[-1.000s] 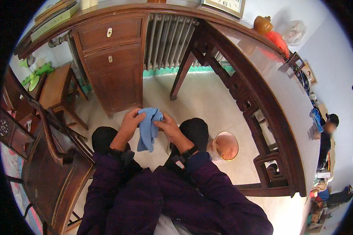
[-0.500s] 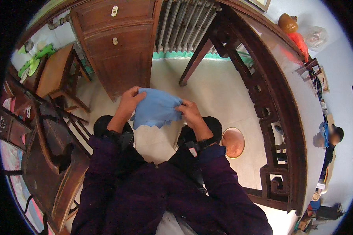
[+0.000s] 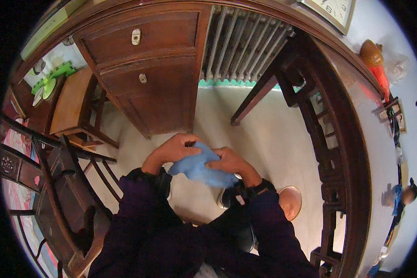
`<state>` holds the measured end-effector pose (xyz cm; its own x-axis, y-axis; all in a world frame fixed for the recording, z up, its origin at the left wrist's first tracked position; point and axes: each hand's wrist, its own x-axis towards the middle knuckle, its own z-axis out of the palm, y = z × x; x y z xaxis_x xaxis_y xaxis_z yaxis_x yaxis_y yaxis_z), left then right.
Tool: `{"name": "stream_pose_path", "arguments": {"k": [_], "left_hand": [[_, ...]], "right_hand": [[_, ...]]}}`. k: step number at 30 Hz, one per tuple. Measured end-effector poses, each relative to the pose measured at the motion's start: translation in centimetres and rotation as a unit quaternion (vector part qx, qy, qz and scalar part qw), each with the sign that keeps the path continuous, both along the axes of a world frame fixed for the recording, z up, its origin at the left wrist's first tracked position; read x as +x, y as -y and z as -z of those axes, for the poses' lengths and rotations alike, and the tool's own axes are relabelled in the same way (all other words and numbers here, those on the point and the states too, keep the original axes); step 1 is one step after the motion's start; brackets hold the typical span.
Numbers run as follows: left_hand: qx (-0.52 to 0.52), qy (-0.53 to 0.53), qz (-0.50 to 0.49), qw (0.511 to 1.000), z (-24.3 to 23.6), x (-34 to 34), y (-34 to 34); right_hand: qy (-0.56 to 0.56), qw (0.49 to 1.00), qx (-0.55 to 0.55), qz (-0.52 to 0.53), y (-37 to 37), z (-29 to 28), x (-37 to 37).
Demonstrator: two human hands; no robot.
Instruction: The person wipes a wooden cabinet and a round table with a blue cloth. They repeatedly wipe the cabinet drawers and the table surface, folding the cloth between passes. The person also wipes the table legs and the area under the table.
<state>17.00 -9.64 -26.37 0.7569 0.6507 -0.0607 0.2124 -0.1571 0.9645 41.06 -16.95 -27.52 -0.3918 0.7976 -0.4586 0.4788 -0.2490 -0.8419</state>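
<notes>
A blue cloth (image 3: 195, 166) is bunched between my two hands, low over the floor and in front of my knees. My left hand (image 3: 175, 149) grips its upper left part, with the thumb on top. My right hand (image 3: 230, 162) has hold of its right side, fingers curled round the fabric. The lower edge of the cloth hangs loose and is slightly blurred. Parts of my fingers are hidden in or behind the folds.
A dark wooden cabinet (image 3: 148, 92) and a radiator (image 3: 245, 46) stand ahead. A carved wooden frame (image 3: 331, 153) runs along the right. An orange-brown round container (image 3: 290, 203) sits by my right knee. At left are a wooden stool (image 3: 74, 102) and a chair (image 3: 55, 208).
The cloth was spread wide between my hands and is now gathered, my hands closer together. The head view has shifted, so hands and cloth appear lower.
</notes>
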Motion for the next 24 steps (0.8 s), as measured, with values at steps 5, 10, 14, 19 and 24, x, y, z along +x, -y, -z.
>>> {"name": "stream_pose_path", "arguments": {"k": [5, 10, 14, 19, 24], "left_hand": [[-0.057, 0.027, -0.107, 0.992, 3.3, 0.2, -2.5], [-0.002, 0.007, -0.225, 0.974, 6.2, -0.9, -6.1], [0.026, 0.007, -0.192, 0.981, 7.2, -1.3, -6.8], [0.052, -0.016, -0.169, 0.984, 7.2, -1.0, -7.4], [0.065, -0.051, -0.157, 0.984, 7.0, -1.4, -7.6]], "right_hand": [[-0.177, 0.973, -0.077, 0.123, -1.3, 1.3, 0.4], [-0.332, 0.88, 0.027, 0.339, -5.6, -3.7, 1.4], [-0.371, 0.826, 0.187, 0.381, -10.6, -12.4, 0.6], [-0.068, 0.762, 0.587, 0.264, -16.2, -19.1, -4.6], [0.082, 0.694, 0.708, 0.101, -19.5, -16.8, -9.4]]}}
